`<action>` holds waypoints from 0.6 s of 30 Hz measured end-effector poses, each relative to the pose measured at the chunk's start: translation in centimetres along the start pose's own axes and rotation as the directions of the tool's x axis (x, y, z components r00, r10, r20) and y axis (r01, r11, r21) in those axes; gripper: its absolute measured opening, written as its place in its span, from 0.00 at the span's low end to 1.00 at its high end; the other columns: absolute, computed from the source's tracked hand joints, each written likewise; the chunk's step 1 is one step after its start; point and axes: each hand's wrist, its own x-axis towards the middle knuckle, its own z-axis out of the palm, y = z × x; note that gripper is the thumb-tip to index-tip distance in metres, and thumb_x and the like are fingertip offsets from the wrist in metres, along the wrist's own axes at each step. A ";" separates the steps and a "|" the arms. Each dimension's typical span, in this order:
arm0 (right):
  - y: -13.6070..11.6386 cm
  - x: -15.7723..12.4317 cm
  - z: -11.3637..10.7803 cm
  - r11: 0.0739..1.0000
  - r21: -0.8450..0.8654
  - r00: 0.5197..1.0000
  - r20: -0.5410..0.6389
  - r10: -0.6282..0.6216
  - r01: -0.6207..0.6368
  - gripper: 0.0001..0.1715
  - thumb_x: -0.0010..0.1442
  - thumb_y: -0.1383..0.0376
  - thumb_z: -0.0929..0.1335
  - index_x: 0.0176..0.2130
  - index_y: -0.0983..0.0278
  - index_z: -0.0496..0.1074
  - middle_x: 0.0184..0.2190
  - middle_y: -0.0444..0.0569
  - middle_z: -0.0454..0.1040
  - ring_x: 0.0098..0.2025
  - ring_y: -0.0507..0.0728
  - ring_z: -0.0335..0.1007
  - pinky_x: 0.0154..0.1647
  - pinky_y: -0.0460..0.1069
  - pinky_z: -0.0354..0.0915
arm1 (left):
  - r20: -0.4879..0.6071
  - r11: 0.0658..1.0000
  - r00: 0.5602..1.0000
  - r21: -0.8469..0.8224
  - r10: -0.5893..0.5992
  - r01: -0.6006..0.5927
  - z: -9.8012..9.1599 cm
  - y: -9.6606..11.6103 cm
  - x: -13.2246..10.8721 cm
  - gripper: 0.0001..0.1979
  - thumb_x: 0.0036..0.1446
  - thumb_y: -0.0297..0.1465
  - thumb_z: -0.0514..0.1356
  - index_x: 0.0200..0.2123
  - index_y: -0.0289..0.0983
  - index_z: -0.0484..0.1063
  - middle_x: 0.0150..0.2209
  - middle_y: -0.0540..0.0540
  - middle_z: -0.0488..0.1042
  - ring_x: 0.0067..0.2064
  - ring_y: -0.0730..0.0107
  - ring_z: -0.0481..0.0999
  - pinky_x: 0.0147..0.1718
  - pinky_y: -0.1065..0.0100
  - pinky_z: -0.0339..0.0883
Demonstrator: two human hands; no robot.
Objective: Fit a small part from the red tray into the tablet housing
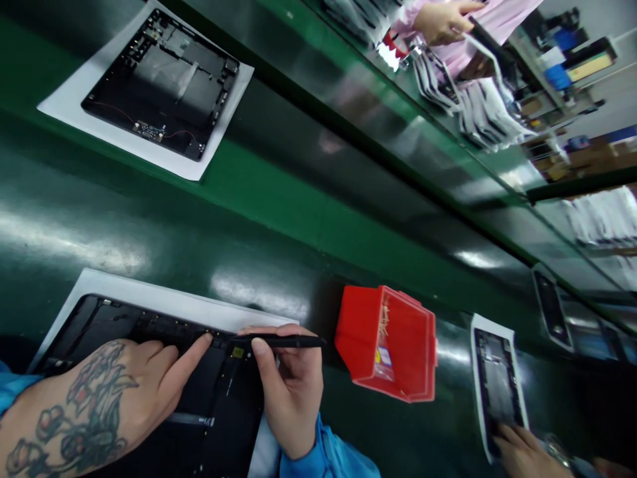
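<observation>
Below me a black tablet housing (233, 398) lies on a white sheet (164, 292), its inside facing up with small parts along the upper edge. My left hand (124, 392) rests over it, index finger stretched to that edge and the other fingers bent; it holds nothing that I can see. In my right hand (293, 385) is a slim black tool that looks like tweezers (298, 341), pinched between thumb and fingers. Its left end points at the housing's upper edge, close to my left fingertip.
A red bin (348, 332) with small pieces inside stands to the right. Another open housing (169, 86) lies on white paper on the green belt (279, 192). At right a co-worker's hand (527, 451) touches a further housing (500, 372). Across the line, a person in pink (497, 20) handles something.
</observation>
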 end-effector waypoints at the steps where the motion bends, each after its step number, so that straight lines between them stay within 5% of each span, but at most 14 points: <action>1: 0.0 0.0 0.0 1.000 0.003 1.000 0.001 0.003 -0.003 0.17 0.70 0.74 0.68 0.51 0.52 0.66 0.43 0.37 0.84 0.45 0.48 0.83 0.49 0.40 0.77 | -0.003 1.000 1.000 0.000 0.005 -0.005 0.0 -0.1 0.0 0.27 0.70 0.21 0.50 0.70 0.25 0.54 0.28 0.54 0.67 0.26 0.67 0.73 0.22 0.63 0.65; 12: -0.2 -0.1 0.0 0.998 -0.064 1.000 0.003 -0.010 0.011 0.18 0.70 0.75 0.68 0.50 0.52 0.65 0.42 0.37 0.83 0.45 0.48 0.83 0.50 0.41 0.77 | 0.019 0.999 1.000 -0.037 0.008 -0.007 0.0 -0.2 -0.1 0.28 0.69 0.20 0.50 0.70 0.26 0.53 0.29 0.54 0.67 0.27 0.67 0.73 0.23 0.64 0.67; 18: 0.3 -0.4 0.1 0.986 -0.104 0.985 -0.097 -0.140 0.130 0.20 0.66 0.74 0.70 0.51 0.52 0.67 0.41 0.40 0.83 0.43 0.53 0.83 0.48 0.46 0.80 | 0.005 1.000 1.000 -0.022 0.006 -0.006 -0.1 -0.1 0.0 0.27 0.69 0.20 0.51 0.70 0.25 0.55 0.28 0.54 0.66 0.26 0.67 0.73 0.23 0.63 0.65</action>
